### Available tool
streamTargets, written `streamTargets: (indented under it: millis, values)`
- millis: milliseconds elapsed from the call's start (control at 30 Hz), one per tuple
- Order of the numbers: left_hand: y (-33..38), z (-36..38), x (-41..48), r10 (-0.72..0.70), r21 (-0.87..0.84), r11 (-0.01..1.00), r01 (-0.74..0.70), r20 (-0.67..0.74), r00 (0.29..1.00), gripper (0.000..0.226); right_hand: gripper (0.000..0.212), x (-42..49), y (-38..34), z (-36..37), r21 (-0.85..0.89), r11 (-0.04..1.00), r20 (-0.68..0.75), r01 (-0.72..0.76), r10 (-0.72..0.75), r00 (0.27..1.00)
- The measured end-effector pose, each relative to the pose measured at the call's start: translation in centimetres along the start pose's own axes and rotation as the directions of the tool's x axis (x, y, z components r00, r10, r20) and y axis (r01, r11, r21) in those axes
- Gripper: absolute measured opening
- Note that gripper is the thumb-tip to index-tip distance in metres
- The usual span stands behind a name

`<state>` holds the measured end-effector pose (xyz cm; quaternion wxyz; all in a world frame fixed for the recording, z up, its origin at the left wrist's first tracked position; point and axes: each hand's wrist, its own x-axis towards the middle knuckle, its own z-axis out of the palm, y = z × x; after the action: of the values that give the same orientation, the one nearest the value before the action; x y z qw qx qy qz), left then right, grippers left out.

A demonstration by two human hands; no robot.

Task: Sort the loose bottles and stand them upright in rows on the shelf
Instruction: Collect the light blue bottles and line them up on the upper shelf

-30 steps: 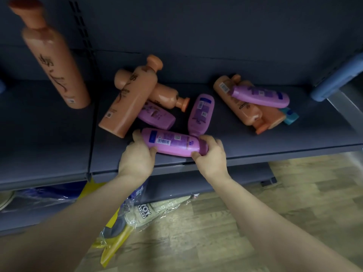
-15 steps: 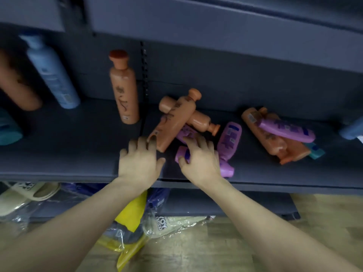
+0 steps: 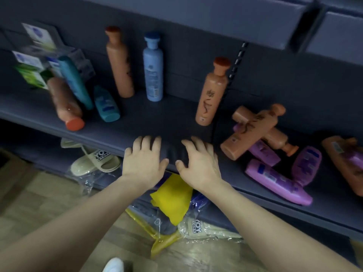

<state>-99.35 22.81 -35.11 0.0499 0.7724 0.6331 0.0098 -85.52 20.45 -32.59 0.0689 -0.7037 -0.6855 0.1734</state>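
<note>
Both hands were empty: left hand [image 3: 144, 160] and right hand [image 3: 198, 163] lay spread flat at the shelf [image 3: 172, 122] edge. To their right, purple bottles [image 3: 279, 182] and orange bottles [image 3: 253, 130] lay piled loose (mostly unsorted). Further back, three stood upright [image 3: 153, 67]. Early going, I'd say.

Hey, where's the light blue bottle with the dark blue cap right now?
The light blue bottle stands upright at the back of the shelf, left of centre in the head view, just right of an upright orange bottle.

2 bare forearms, no sleeves; left hand [image 3: 144, 161] and right hand [image 3: 198, 163] ringless.
</note>
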Motion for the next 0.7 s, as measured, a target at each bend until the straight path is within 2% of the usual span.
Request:
streamTargets:
  millis: [233,467,600,700]
  values:
    - [-6.5,1.7,1.5,-0.027,0.024,0.999,0.026,0.032,0.999,0.067,0.058,3.4,-4.2,3.4,-0.014,0.999,0.048,-0.03,0.03,0.998]
    - [-10.5,2.9,5.1,0.02,0.05,0.998,-0.024,0.078,0.997,0.067,0.06,7.2,-7.0,5.7,-0.014,0.996,0.065,-0.091,0.092,0.994]
    - [-11.3,3.3,7.6,0.065,0.02,0.998,-0.066,0.021,0.998,0.066,0.06,9.8,-7.6,6.2,-0.024,0.992,0.038,-0.127,0.128,0.991]
    - [-11.1,3.4,9.8,0.087,0.058,0.994,-0.087,0.004,0.996,0.066,0.06,11.6,-7.7,6.3,-0.017,0.99,0.017,-0.142,0.143,0.99]
